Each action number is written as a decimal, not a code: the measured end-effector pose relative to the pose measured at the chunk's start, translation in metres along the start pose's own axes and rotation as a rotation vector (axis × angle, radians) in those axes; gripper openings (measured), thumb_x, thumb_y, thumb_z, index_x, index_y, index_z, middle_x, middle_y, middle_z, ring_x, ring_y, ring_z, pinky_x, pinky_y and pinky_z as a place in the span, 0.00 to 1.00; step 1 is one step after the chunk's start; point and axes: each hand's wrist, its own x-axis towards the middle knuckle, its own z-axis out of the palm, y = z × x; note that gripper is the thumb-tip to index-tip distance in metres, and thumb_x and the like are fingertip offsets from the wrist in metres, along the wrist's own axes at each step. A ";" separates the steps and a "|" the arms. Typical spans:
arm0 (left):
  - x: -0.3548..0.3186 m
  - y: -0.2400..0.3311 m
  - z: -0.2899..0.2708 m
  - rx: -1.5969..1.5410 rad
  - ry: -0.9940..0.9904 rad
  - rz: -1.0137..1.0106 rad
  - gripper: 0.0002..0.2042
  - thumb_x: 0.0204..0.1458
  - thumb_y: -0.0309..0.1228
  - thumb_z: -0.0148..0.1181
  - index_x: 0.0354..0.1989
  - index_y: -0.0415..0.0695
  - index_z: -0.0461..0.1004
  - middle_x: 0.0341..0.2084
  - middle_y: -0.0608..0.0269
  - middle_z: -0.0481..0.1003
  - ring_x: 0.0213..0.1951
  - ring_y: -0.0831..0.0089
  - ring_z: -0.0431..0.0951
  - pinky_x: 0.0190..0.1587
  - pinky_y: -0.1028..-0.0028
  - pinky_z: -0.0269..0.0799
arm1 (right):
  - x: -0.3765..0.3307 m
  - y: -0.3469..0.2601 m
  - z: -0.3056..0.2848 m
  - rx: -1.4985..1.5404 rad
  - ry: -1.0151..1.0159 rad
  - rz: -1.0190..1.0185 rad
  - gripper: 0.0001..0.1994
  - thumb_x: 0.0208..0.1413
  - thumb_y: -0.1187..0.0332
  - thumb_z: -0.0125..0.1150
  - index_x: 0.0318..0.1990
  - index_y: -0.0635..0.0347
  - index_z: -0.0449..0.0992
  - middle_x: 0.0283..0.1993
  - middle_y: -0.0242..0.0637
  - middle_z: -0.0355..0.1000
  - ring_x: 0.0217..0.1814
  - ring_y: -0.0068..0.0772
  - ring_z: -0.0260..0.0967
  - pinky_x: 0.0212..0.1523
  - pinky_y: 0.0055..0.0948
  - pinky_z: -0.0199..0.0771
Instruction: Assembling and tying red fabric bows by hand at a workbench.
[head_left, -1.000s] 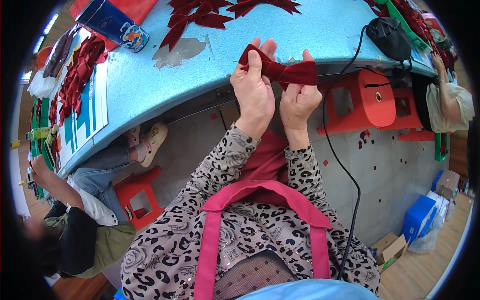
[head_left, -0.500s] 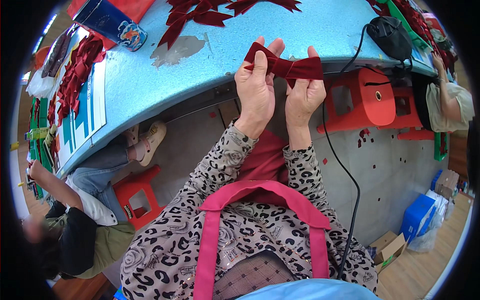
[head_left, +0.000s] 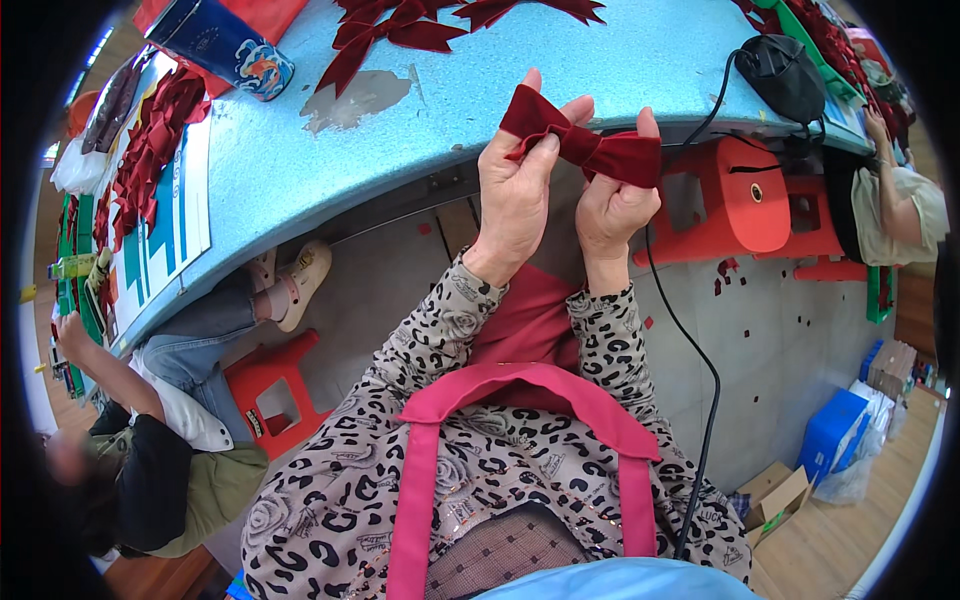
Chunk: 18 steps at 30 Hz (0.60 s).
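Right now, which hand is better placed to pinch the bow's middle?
Probably the left hand: its thumb sits near the middle of the bow, while the right hand holds the right end.

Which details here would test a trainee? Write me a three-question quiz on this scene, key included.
1. True or false: the left hand and the right hand both hold the dark red bow.
2. What colour is the stool nearest the right hand? A: blue. B: red. C: green.
3. Fill the gap: the black cable runs down on the ____ side of the right hand.
Key: 1 true; 2 B; 3 right.
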 end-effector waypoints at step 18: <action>0.001 -0.002 -0.003 -0.250 0.063 0.069 0.26 0.51 0.14 0.39 0.61 0.35 0.50 0.58 0.42 0.57 0.60 0.53 0.59 0.62 0.60 0.56 | 0.000 -0.012 0.006 0.285 -0.009 0.234 0.19 0.57 0.77 0.44 0.57 0.70 0.61 0.26 0.29 0.69 0.22 0.17 0.64 0.23 0.17 0.67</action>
